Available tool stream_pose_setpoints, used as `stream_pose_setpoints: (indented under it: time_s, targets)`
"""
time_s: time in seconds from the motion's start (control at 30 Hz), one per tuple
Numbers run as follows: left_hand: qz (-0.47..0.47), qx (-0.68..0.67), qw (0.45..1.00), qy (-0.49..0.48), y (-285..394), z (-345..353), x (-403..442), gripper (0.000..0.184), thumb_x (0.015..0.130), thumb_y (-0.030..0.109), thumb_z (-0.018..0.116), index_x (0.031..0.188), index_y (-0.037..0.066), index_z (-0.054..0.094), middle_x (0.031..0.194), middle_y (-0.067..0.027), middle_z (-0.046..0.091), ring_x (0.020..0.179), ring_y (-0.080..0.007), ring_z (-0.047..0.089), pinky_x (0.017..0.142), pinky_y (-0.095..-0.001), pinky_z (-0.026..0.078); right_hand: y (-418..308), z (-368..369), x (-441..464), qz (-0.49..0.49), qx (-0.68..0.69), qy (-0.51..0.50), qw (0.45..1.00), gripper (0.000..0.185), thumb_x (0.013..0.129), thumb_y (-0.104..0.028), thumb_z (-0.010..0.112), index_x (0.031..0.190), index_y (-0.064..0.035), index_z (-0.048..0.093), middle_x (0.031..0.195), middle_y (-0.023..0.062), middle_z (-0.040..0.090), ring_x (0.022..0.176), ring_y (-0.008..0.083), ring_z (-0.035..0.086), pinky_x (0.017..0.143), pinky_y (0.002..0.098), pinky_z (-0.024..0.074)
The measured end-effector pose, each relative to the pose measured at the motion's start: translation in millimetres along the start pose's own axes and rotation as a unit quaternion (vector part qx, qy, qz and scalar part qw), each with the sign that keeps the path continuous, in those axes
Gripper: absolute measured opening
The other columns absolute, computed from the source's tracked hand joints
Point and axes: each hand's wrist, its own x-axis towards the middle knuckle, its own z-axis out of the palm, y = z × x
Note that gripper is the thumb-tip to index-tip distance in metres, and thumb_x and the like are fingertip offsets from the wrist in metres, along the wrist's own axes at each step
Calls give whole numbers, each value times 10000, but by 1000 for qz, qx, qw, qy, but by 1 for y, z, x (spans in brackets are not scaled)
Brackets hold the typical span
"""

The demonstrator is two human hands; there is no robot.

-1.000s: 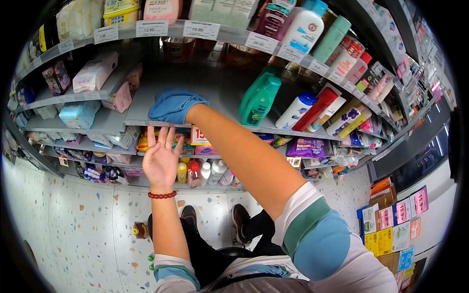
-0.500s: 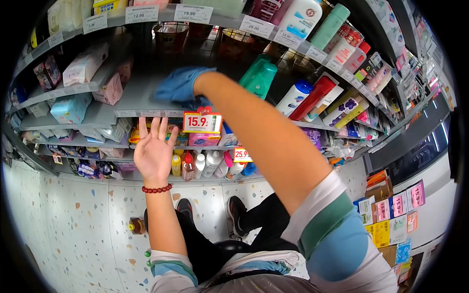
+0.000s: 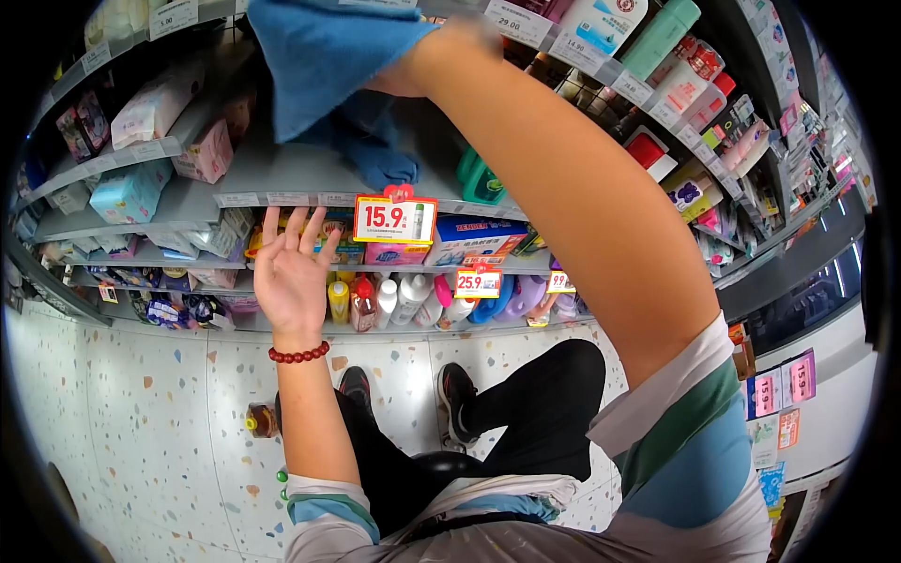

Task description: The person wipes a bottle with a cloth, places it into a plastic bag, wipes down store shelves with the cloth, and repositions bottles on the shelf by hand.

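My right hand [image 3: 409, 77] grips a blue cloth [image 3: 324, 58], raised near the upper shelf's edge. One end of the cloth dangles over the grey shelf [image 3: 282, 169]; my fingers are mostly hidden by it. Palm up, my left hand [image 3: 293, 281] has its fingers spread at the front edge of that shelf, apparently touching it, and holds nothing. A red bead bracelet [image 3: 298, 354] circles the left wrist. Just right of those fingers, a 15.9 price sign [image 3: 395, 220] is clipped to the shelf edge. A green bottle [image 3: 481, 180] stands behind the right forearm.
Lower down are several bottles [image 3: 410, 298] and a 25.9 sign [image 3: 479, 283]. Soft packs [image 3: 158, 111] fill the left shelves, and a white bottle [image 3: 601, 26] stands up right. A bottle with a yellow cap [image 3: 263, 421] is on the speckled floor [image 3: 160, 413].
My right hand has lifted the blue cloth up and away from the shelf surface, and the cloth now hangs spread out. My left hand stays almost where it was.
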Motion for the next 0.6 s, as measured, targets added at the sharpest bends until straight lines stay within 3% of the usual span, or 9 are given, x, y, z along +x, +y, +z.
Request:
stream_pose_setpoints:
  time_s: [0.07,0.1,0.13,0.17,0.2,0.23,0.37,0.47,0.6]
  targets:
    - [16,72,997,17,-1,1,-1,676,932,259,486,1529,47,249,1450,-208,423,1347,-357,427,1111,-520,370,48,8,49,-274,74,22,959,354,896,-146,675,1200,-69,510,1063,24,572,995,141,546,914,277,481]
    - [14,74,997,18,-1,2,-2,676,932,259,486,1529,47,249,1450,-208,423,1347,-357,427,1111,-520,370,13,18,16,-77,492,27,867,294,925,-174,644,1174,-61,537,1112,21,589,1026,143,566,923,308,485]
    - [9,83,996,15,-1,3,-3,673,939,270,490,1526,42,254,1441,-212,434,1335,-356,442,1105,-515,377,-9,23,0,-76,494,30,866,294,925,-174,644,1174,-61,537,1112,21,589,1026,143,566,923,308,485]
    - [5,91,996,13,-1,3,-4,670,945,280,493,1523,38,259,1433,-215,444,1323,-356,456,1098,-509,383,-26,27,-10,-34,397,68,915,349,944,-159,613,1273,-76,527,1213,48,603,1136,167,565,980,331,469]
    - [8,92,996,14,-1,2,-4,670,945,280,493,1523,38,259,1433,-215,444,1323,-356,456,1098,-509,383,-4,34,2,-222,95,120,963,351,973,-191,570,1306,-82,538,1244,76,619,1158,189,583,988,342,474]
    - [5,102,995,12,-1,2,-4,663,952,286,492,1521,37,261,1431,-215,447,1314,-356,465,1088,-506,393,4,40,9,-354,-200,279,870,363,1003,-222,528,1339,-88,550,1275,104,635,1179,211,601,995,352,478]
    - [2,141,990,12,-2,-1,-6,628,969,284,488,1508,39,279,1427,-211,453,1282,-348,498,1047,-486,435,3,24,0,-333,-311,77,887,321,885,-265,585,1080,-12,617,1042,245,646,940,358,656,765,463,512]
    - [-6,160,987,6,-3,-4,-6,602,976,274,485,1499,44,293,1424,-209,456,1258,-339,520,1020,-473,458,1,25,-8,58,-250,-187,948,331,865,-315,619,963,-6,688,929,211,677,799,336,649,711,420,509]
    - [-10,182,983,6,-5,-5,-4,580,977,268,485,1484,46,311,1416,-209,463,1232,-332,542,1008,-470,466,56,45,-19,50,-396,-251,882,310,828,-270,617,928,13,696,900,213,676,729,321,612,683,413,504]
